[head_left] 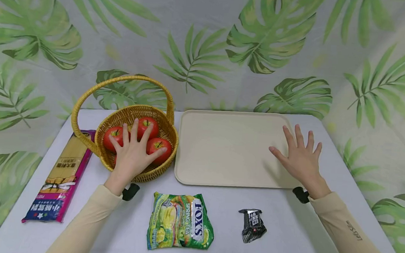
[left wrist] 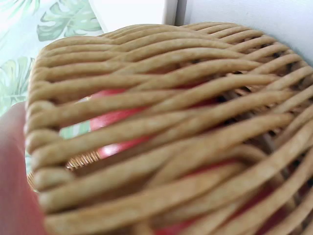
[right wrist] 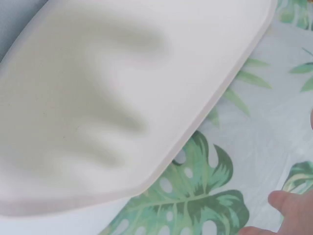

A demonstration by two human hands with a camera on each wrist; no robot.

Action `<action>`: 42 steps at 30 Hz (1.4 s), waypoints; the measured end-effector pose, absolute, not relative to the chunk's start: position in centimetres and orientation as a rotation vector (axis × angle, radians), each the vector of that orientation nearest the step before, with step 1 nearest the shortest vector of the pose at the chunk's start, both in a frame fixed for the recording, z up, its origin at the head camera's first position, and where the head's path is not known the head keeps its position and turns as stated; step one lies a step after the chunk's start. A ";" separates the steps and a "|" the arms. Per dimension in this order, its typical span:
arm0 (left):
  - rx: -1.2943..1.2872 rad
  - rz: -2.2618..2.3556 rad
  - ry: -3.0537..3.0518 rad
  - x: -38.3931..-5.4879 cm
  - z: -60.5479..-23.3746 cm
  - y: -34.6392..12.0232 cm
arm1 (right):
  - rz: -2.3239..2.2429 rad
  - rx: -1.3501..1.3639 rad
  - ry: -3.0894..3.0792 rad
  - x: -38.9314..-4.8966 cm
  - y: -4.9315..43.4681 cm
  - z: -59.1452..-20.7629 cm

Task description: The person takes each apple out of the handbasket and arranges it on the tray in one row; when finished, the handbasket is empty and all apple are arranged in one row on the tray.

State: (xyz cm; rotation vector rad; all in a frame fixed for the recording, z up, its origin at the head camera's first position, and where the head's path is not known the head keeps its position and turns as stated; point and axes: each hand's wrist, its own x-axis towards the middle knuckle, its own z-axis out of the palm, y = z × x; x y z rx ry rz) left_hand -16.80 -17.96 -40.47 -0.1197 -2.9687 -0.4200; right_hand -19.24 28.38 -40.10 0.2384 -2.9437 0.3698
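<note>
My left hand is spread over a woven basket that has a tall arched handle. Several red apples lie inside, one of them near the far rim. Whether the fingers touch the apples, I cannot tell. In the left wrist view the basket's wicker wall fills most of the picture, with red showing through the gaps. My right hand, fingers spread, hovers over the right end of a beige tray. Its shadow falls on the tray surface in the right wrist view. Nothing is held by the right hand.
At the left lies a long noodle packet with purple edges. A green FOX'S sweets bag and a small black wrapped packet lie near the front. A leaf-print cloth hangs behind the white table.
</note>
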 end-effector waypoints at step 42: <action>-0.145 -1.279 -2.560 -11.1 -38.9 -22.4 | 1.482 0.917 -2.514 -20.6 17.3 -37.6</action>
